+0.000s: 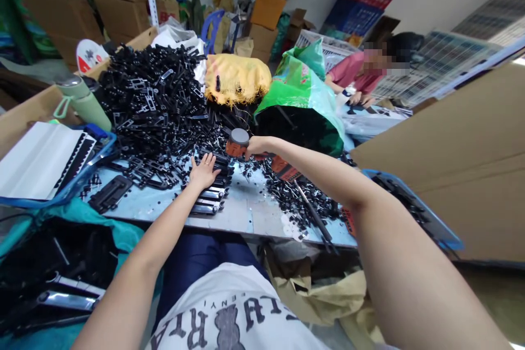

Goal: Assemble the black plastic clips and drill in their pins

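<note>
My left hand (203, 173) lies with fingers spread on a row of long black parts (208, 194) set side by side on the table. Some of these parts have a shiny surface. My right hand (258, 146) is wrapped around the handle of an orange and black cordless drill (236, 149) with a grey round end. The drill is held just right of the row's far end, and its tip is hidden. Small black pieces (283, 197) lie scattered below my right forearm, with a long dark rod-like tool (314, 210) among them.
A big heap of black plastic parts (151, 101) covers the back left. Behind are a yellow sack (238, 77) and a green bag (301, 85). A teal bag of parts (131, 234) sits lower left, a blue tray (445, 232) right. Another person (356, 74) works at the back right.
</note>
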Demonstrator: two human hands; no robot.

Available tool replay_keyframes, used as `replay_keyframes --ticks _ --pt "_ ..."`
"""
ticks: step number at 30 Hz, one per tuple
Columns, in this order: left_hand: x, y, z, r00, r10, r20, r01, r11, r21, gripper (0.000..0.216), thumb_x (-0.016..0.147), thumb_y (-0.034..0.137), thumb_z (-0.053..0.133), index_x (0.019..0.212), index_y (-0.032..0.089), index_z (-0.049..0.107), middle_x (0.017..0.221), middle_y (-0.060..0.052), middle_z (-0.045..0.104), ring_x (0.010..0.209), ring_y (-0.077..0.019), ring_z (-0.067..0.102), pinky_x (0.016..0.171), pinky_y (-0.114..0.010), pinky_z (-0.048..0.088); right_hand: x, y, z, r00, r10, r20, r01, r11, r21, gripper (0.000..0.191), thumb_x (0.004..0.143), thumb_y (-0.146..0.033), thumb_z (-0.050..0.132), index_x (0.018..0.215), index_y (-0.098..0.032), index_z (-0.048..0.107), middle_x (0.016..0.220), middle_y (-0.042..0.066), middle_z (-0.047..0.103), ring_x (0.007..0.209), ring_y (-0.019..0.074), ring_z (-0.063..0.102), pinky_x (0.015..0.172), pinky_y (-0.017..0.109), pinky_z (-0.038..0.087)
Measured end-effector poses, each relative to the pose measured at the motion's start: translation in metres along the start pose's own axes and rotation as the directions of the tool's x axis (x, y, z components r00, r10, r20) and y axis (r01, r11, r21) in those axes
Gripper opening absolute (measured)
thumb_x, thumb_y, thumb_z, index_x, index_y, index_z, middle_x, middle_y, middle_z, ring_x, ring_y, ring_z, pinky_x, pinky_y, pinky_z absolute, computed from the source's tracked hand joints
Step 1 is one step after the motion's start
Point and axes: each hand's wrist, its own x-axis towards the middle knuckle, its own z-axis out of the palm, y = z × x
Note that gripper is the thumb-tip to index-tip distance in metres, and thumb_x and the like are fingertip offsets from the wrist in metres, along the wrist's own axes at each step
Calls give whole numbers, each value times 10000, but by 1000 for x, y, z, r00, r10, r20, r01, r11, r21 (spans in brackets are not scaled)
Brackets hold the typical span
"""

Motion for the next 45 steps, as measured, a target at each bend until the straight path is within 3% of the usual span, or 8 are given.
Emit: replay_keyframes --ticks 5,11,18,24,29,35,39,45 --pt "0 -3 5 999 -16 46 16 1000 -18 574 915 473 184 1427 214 210 1510 -65 150 1393 -265 88 1022 -655 159 14 -9 -8 999 -11 33 15 991 -129 348 569 -254 725 879 -101 683 679 13 629 625 143 567 535 211 420" --pt "-1 -2 2 997 -16 77 19 999 -41 586 913 475 178 1433 206 182 1517 -62 120 1395 -261 53 1011 -644 205 17 -17 -9 995 -41 93 61 974 -218 279 591 -208 669 841 -86 686 635 36 626 567 154 564 484 228 391" --pt "-3 0 0 998 -13 57 16 999 -43 576 914 462 207 1431 209 195 1516 -63 137 1396 -260 41 1035 -644 137 -2 -8 8 987 -88 133 115 970 -213 233 585 -248 660 781 -124 683 620 23 623 553 149 579 477 222 399" --pt "-2 1 -7 999 -10 46 13 998 -56 577 911 475 223 1423 207 224 1507 -80 171 1393 -260 83 1046 -650 44 0 -20 17 989 -27 144 56 979 -198 284 584 -237 659 830 -96 673 613 37 626 503 137 561 462 228 403" --pt "-38 13 -14 996 69 53 -65 994 -84 541 921 434 243 1385 165 316 1465 -102 293 1378 -240 170 1099 -551 38 -15 -33 22 991 -94 92 121 931 -344 241 586 -277 657 763 -115 682 654 80 649 597 192 616 498 245 418" --pt "-88 17 -1 996 90 -12 -91 986 -136 671 894 552 216 1387 108 314 1471 -123 273 1382 -247 156 1119 -439 119 -26 -37 33 982 -103 159 141 957 -252 226 584 -269 679 759 -127 680 622 66 636 576 193 611 482 249 425" --pt "-92 12 1 994 103 -33 -107 984 -143 710 871 593 247 1398 120 293 1478 -111 260 1384 -245 147 1124 -428 109 -28 -46 39 979 -46 200 96 964 -247 243 584 -228 672 796 -108 677 625 65 642 545 179 599 468 246 424" --pt "-119 12 0 981 196 0 -195 976 -101 807 788 638 418 1397 129 276 1490 -141 211 1388 -286 102 1115 -496 64 -59 -59 45 990 -105 99 135 918 -374 224 594 -297 674 754 -139 681 683 74 650 656 204 627 528 245 420"
